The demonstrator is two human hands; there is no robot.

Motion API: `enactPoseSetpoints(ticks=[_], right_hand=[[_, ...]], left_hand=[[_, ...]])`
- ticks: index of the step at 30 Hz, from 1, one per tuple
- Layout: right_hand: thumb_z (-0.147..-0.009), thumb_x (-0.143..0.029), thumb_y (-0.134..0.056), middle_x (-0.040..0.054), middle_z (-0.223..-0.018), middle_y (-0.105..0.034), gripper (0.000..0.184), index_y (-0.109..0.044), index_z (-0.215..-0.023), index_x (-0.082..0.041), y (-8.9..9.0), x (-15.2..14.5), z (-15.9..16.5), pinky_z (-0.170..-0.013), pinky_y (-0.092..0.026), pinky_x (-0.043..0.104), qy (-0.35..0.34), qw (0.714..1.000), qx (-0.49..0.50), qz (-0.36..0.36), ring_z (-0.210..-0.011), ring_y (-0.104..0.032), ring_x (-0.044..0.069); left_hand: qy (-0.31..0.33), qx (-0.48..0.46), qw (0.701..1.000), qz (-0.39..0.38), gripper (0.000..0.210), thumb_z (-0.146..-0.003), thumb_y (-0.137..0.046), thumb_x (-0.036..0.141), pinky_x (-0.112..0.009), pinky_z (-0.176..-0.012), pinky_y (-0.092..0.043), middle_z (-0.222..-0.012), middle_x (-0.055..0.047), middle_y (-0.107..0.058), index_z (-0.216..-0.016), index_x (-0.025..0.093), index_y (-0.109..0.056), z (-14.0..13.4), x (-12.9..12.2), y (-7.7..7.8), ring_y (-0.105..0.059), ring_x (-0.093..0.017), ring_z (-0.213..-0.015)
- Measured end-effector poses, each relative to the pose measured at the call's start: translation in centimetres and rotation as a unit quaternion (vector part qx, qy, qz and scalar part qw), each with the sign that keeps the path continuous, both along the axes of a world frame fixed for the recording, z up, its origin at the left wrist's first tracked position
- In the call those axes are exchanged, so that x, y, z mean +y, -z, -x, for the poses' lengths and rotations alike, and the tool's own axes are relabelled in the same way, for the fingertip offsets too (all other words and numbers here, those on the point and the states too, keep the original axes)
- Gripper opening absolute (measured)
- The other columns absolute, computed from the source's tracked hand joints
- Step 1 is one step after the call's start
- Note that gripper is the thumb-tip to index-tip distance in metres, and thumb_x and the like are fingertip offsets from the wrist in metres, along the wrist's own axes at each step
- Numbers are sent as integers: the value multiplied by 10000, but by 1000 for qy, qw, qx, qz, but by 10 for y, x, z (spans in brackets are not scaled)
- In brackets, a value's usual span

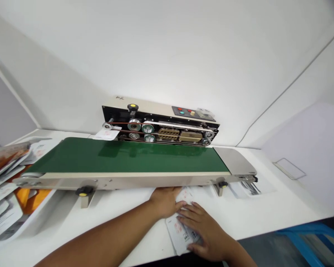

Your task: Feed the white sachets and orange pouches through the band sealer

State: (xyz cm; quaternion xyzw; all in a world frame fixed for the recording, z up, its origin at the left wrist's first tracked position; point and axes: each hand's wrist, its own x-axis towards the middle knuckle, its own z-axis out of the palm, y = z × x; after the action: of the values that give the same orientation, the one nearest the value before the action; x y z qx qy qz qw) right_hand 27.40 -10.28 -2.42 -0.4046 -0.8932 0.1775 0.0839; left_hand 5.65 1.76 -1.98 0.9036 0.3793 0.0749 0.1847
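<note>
White printed pouches [176, 230] lie on the white tabletop in front of the conveyor. My right hand [204, 230] is closed over them, its fingers across the top and the thumb at the near edge. My left hand [165, 203] touches the far part of the pouches beneath the conveyor's front edge. Its thumb reaches towards the right fingertips; the other fingers are mostly hidden, so its grip is unclear. Another printed pouch [187, 193] shows just beyond the hands.
A band sealer [161, 115] with a green conveyor belt [128, 157] stands behind my hands. One pouch [107, 134] sticks out at its left end. At left, a white bin [39, 226] holds several packets. Blue plastic [303, 237] shows at lower right; a metal handle [289, 168] is at right.
</note>
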Motion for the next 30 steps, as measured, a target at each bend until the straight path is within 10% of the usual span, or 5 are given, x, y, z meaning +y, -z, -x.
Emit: enactPoseSetpoints(ticks=[4, 10, 23, 30], right_hand=[[-899, -555, -642, 85, -1572, -485, 753, -404, -1565, -297, -5, 0, 1, -1264, -142, 545, -17, 999, 30, 14, -1515, -334, 297], [-919, -485, -648, 84, -1543, -520, 689, -431, -1551, -318, -9, -1, 3, -1257, -172, 546, -13, 999, 36, 30, -1495, -379, 288], [-936, -279, -648, 57, -1549, -508, 596, -497, -1507, -365, 12, -8, -29, -1224, -163, 677, 89, 993, 6, -79, -1511, -334, 342], [-939, -204, -574, 4, -1586, -454, 624, -461, -1520, -405, -19, -9, -1, -1249, -195, 568, -42, 999, 6, 29, -1514, -340, 260]], left_hand=[[-1, 13, 1000, -3, 678, -941, -513, 656, -493, -1017, -516, -1459, -106, -605, -1516, 304, -445, 1, 8, 2, -603, -357, -1296], [226, -76, 970, -46, 484, -1037, -455, 347, -375, -1184, -392, -1604, -45, -436, -1514, 268, -472, 10, 11, 11, -438, -235, -1465], [69, 6, 994, -81, 626, -872, -706, 509, -429, -934, -564, -1355, -151, -643, -1382, 172, -573, 3, -4, -9, -664, -344, -1145], [63, 91, 981, -161, 461, -952, -639, 357, -459, -803, -595, -1143, -238, -698, -1305, 64, -602, -4, -10, -12, -700, -381, -1013]])
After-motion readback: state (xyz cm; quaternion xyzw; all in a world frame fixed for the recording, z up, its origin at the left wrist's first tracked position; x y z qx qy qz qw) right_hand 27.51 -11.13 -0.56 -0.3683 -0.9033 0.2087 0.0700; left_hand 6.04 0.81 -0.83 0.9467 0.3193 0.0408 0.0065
